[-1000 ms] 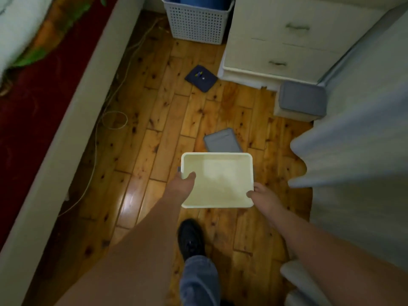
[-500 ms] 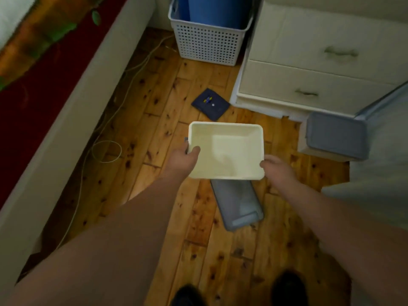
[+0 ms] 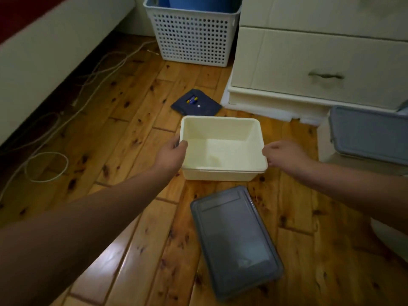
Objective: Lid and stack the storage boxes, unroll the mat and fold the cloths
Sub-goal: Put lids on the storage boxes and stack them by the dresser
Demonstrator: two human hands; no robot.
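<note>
An empty cream storage box [image 3: 223, 151] sits low at the wooden floor, open side up; whether it rests on the boards I cannot tell. My left hand [image 3: 171, 154] grips its left rim with the thumb inside. My right hand [image 3: 281, 154] holds the right rim near the front corner. A grey lid [image 3: 235, 239] lies flat on the floor just in front of the box, apart from it. At the right edge stands a second cream box with a grey lid [image 3: 371, 138] on it. Beyond the open box lies a dark blue cloth [image 3: 196, 103].
A white perforated basket [image 3: 192, 38] holding something blue [image 3: 194, 3] stands at the back. A cream chest of drawers [image 3: 320, 62] fills the back right. A pale bed frame [image 3: 55, 40] runs along the left, with loose white cables [image 3: 46, 166] on the floor beside it.
Both hands have carried the cream box forward and down towards the floor. The view has dropped closer, and the grey lid now lies on my side of the box.
</note>
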